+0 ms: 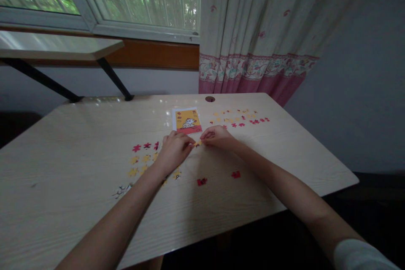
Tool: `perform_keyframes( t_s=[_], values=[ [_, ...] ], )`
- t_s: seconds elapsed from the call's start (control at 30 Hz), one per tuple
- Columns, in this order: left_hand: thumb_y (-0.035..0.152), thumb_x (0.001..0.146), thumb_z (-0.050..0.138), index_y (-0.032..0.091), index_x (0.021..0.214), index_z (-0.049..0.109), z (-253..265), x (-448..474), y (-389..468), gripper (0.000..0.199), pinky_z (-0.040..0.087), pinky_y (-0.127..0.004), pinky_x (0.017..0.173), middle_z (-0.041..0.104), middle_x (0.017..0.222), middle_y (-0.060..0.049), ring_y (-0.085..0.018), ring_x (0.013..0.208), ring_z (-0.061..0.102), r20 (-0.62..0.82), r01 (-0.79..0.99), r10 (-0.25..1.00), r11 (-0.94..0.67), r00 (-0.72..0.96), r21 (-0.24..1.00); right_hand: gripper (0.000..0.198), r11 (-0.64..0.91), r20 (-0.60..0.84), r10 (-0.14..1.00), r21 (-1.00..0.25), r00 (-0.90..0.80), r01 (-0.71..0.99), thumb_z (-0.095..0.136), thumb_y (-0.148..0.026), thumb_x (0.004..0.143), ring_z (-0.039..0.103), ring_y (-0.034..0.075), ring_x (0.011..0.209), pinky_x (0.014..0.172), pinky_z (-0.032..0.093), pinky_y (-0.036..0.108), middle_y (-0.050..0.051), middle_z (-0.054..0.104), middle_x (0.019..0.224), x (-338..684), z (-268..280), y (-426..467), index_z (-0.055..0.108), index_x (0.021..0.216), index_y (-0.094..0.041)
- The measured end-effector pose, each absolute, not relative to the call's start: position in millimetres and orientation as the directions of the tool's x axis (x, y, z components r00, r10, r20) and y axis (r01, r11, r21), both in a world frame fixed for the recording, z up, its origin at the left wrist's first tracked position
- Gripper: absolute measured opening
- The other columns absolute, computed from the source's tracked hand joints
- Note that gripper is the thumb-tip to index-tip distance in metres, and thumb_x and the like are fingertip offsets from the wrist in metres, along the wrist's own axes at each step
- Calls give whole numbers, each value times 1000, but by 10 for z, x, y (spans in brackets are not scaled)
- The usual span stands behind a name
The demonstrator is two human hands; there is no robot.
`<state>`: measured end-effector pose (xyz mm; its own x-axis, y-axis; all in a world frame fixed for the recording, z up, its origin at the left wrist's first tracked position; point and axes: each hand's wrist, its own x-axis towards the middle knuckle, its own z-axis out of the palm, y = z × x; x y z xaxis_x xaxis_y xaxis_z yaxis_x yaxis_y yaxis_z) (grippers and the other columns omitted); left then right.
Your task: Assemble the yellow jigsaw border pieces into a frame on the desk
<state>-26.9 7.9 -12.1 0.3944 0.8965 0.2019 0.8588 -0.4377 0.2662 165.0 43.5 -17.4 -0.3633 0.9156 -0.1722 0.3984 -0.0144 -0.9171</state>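
My left hand (pixel 176 148) and my right hand (pixel 217 136) meet over the middle of the table, fingertips pinched on a small yellow jigsaw puzzle piece (pixel 198 144) with dark marks. Whether it is one piece or two joined is too small to tell. Just behind my hands lies a reference picture (pixel 188 121) of a white animal on yellow and red. Partly hidden by my left hand and forearm are rows of red pieces (pixel 136 148), yellow pieces (pixel 133 172) and white pieces (pixel 122 190). Nearer me lie a red piece (pixel 202 182) and another red piece (pixel 236 174).
More loose yellow and red pieces (pixel 254 122) are spread at the back right of the wooden table (pixel 79 143). A round hole (pixel 210 99) sits near its back edge. A raised shelf (pixel 63 45) on black supports stands at the back left, beside a window and curtain (pixel 253 29).
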Motion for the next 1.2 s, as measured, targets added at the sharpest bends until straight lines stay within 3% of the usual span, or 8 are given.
perform_keyframes(
  t_s=[0.17,0.37,0.7,1.2],
  values=[
    [30,83,53,26,89,71,-115,-267,69,19,37,-39,76,69,91,-5,-28,93,52,210,855,896,-439,392,276,9,149,-66,924,-846,-377,512,62,-7,72,58,8,61,59,45,18,0,65,67,1620,-109,376,67,76,-14],
    [28,83,54,25,89,70,-97,-260,65,18,37,-38,77,69,92,-4,-27,93,52,198,854,898,-437,394,281,14,339,13,900,-650,-437,680,59,-10,75,62,10,69,64,44,20,2,70,77,1598,-17,306,71,80,-15],
    [29,83,53,25,90,71,-95,-269,65,20,38,-39,77,69,92,-5,-27,92,51,197,845,895,-444,401,298,16,515,143,839,-522,-525,680,58,-11,78,57,12,70,67,41,23,5,69,80,1626,-49,250,72,82,-16],
    [29,83,52,25,89,71,-114,-276,84,20,38,-38,75,69,90,-5,-27,92,52,193,849,894,-446,405,283,10,497,178,856,-539,-485,680,63,-14,77,56,13,72,69,41,24,6,67,80,1623,-129,240,72,81,-15]
  ],
)
